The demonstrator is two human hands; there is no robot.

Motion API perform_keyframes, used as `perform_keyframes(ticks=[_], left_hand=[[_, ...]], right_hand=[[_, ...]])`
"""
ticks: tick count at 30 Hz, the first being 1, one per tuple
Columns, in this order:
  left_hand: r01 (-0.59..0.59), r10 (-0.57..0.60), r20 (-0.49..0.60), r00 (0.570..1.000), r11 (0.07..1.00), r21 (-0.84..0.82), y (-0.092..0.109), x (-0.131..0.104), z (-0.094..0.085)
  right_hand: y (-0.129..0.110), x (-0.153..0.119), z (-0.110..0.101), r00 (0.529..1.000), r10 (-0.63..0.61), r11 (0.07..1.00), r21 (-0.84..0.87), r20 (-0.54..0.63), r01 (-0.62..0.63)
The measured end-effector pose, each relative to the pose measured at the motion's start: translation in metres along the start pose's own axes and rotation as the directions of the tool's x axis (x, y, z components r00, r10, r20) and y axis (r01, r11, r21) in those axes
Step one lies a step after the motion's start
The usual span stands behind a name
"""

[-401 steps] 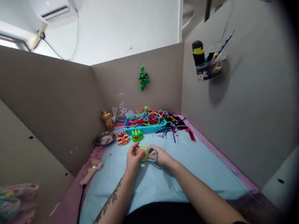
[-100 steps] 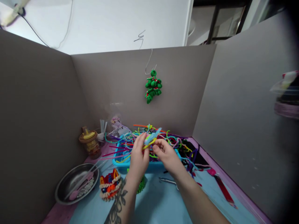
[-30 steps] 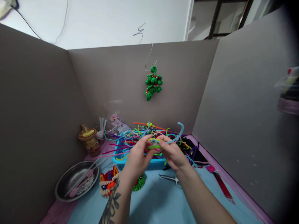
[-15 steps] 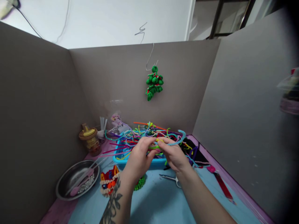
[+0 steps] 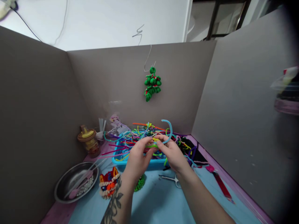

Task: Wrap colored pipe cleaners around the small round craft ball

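My left hand (image 5: 139,155) is closed, its fingertips pinching a small bent piece of yellow-green pipe cleaner (image 5: 153,145). From the other side my right hand (image 5: 172,153) is closed on a light blue pipe cleaner (image 5: 171,128), whose loose end curves up above the fingers. The fingertips of both hands nearly meet, and where the two pieces join is partly hidden. Behind and below them lies a blue tray (image 5: 155,162) heaped with pipe cleaners in many colours.
Scissors (image 5: 169,177) lie before the tray, by my right wrist. To the left are an orange and red craft piece (image 5: 109,183), a steel bowl (image 5: 61,196) and a brown jar (image 5: 90,143). A green ornament (image 5: 152,83) hangs on the grey partition (image 5: 112,74). A red cutter (image 5: 221,186) lies right.
The light blue pipe cleaner's free end has swung from pointing right to curving upward. Both hands stay close together in nearly the same place. The view has shifted slightly.
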State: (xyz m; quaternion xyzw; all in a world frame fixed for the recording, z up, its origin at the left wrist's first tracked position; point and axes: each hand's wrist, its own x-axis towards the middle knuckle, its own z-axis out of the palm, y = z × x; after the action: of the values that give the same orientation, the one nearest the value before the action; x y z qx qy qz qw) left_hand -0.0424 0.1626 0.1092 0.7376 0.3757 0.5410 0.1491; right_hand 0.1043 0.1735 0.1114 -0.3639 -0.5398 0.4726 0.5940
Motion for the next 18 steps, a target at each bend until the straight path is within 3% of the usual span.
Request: perform_keyframes(ticks=[3, 9, 13, 16, 18], left_hand=[[0.014, -0.015, -0.04, 0.999, 0.999, -0.032, -0.002, 0.001, -0.003], [0.061, -0.065, -0.069, 0.996, 0.997, -0.049, -0.008, 0.003, -0.008], [0.129, -0.136, -0.046, 0.99, 0.984, -0.124, -0.009, 0.004, -0.005], [0.197, -0.209, -0.021, 0.978, 0.948, -0.249, -0.007, 0.005, 0.0], [0.259, -0.285, -0.01, 0.959, 0.886, -0.386, -0.006, 0.006, 0.003]], right_hand=[[-0.001, 0.002, -0.005, 0.998, -0.028, 0.999, -0.023, -0.065, 0.026], [-0.004, 0.005, -0.021, 0.955, -0.24, 0.96, -0.191, -0.174, 0.206], [-0.01, 0.002, -0.034, 0.944, -0.207, 0.96, -0.24, -0.258, 0.145], [-0.017, -0.001, -0.038, 0.956, -0.188, 0.961, -0.243, -0.227, 0.131], [-0.02, -0.002, -0.038, 0.975, -0.176, 0.967, -0.21, -0.138, 0.145]])
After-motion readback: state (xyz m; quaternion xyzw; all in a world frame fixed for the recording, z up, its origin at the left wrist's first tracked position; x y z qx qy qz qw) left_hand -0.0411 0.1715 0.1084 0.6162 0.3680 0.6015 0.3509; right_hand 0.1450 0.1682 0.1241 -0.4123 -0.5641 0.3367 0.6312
